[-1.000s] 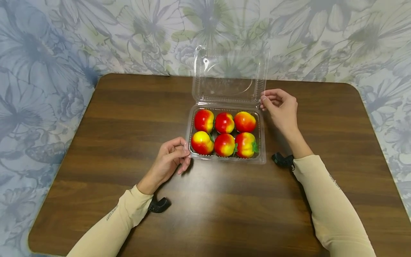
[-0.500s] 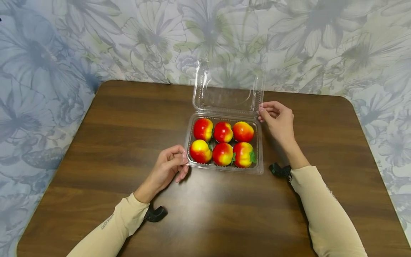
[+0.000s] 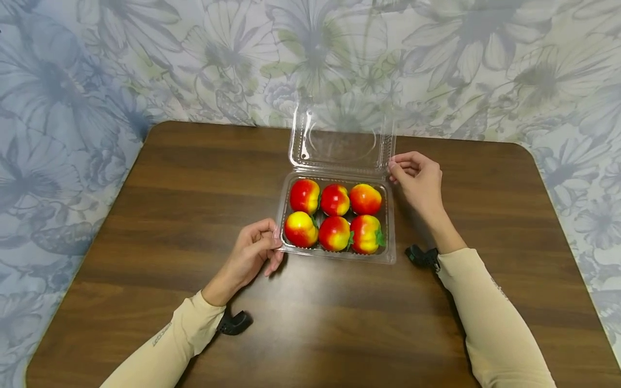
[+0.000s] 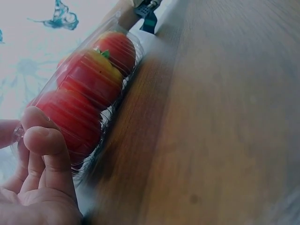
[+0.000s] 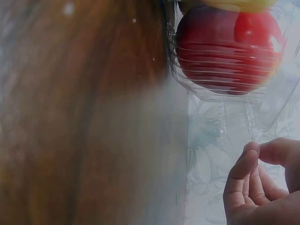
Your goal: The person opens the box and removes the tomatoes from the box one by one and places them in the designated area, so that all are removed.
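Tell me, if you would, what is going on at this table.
A person's left hand pinches the near left corner of a clear plastic box on the wooden table, while the right hand pinches the right edge of its lid close to the hinge. The lid stands open behind the box. Six red-and-yellow fruits sit inside, in two rows of three.

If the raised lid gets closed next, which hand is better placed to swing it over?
Probably the right hand: it pinches the lid at its lower right corner, beside the hinge. The left hand pinches the box by its near left corner, better for steadying.
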Available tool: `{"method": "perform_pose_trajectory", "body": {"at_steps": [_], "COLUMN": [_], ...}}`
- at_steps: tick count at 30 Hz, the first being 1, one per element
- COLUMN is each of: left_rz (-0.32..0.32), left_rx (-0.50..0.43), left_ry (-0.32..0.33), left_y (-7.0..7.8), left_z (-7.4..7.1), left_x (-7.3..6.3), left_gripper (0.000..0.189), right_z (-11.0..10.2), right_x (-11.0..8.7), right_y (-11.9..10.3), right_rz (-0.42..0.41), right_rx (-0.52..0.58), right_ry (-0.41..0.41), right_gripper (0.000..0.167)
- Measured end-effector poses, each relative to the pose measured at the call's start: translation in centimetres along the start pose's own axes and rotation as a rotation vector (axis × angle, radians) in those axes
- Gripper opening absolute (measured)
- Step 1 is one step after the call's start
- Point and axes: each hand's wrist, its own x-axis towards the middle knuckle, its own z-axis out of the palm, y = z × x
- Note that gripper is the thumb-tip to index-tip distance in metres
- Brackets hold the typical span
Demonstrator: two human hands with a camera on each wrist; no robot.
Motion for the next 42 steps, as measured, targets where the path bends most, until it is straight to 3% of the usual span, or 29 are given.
{"method": "perform_pose_trajectory", "body": {"at_steps": [7, 42], "left_rz": [-0.014, -0.025], "left_rx": [-0.003, 0.008], "left_ry": [-0.009, -0.034], "left_y": [0.1, 0.8], "left_z": [0.1, 0.2], "left_x": [-0.2, 0.1], "left_gripper": [0.014, 0.014], "right_z": [-0.1, -0.2], "right_x": [0.5, 1.1], "right_y": [2.2, 2.4], "right_rz": [0.013, 0.110], "right_rx": [-0.030, 0.042], "right_ry": [-0.026, -0.079], "right_gripper": [0.021, 0.021]}}
